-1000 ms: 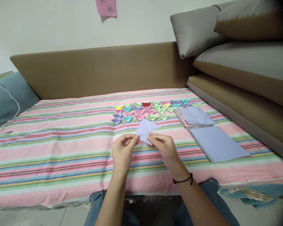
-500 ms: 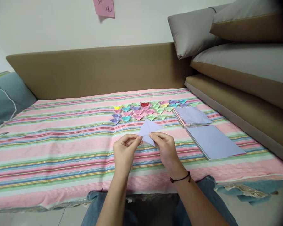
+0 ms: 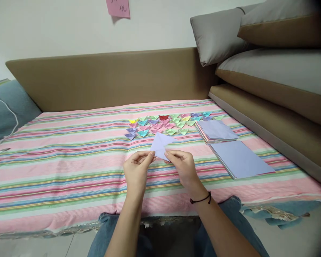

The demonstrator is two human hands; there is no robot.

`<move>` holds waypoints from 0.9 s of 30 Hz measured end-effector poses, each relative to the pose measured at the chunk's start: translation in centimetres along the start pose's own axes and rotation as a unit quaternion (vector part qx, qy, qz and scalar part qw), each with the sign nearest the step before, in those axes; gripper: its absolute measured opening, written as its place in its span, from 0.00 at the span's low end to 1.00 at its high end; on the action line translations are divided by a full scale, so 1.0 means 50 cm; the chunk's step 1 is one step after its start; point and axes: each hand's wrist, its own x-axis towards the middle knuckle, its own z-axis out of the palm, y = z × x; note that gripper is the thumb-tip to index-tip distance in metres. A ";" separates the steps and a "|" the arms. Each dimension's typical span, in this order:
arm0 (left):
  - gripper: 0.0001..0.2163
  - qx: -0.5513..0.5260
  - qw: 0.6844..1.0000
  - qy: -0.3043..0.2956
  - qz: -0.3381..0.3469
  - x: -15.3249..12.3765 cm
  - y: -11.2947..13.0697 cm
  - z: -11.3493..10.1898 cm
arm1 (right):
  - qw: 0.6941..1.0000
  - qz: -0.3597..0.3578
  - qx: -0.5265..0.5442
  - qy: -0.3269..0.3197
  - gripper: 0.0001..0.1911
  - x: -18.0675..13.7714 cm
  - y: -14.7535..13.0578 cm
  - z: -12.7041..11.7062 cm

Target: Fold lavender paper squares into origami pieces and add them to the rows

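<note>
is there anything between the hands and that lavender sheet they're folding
No, nothing visible is in the way. The left hand and right hand both pinch the lavender paper directly at its near corner, above the striped cloth. The folded paper shapes and paper stacks lie farther back and to the right.

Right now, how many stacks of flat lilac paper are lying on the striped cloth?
2. The far stack sits right of the small folded pieces; the near stack lies just in front of it, toward the cloth's right edge. None seem hidden.
</note>
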 end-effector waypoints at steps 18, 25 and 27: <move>0.20 -0.098 0.993 0.058 0.028 0.005 -0.001 -0.004 | 1.000 0.016 -0.016 -0.014 0.08 0.001 0.010 0.001; 0.20 -0.108 0.990 0.075 0.042 0.008 0.003 -0.008 | 0.998 0.025 -0.019 -0.049 0.10 0.000 0.009 0.000; 0.20 -0.104 0.991 0.070 0.043 0.006 0.004 -0.008 | 0.998 0.008 -0.028 -0.048 0.09 -0.001 0.007 -0.001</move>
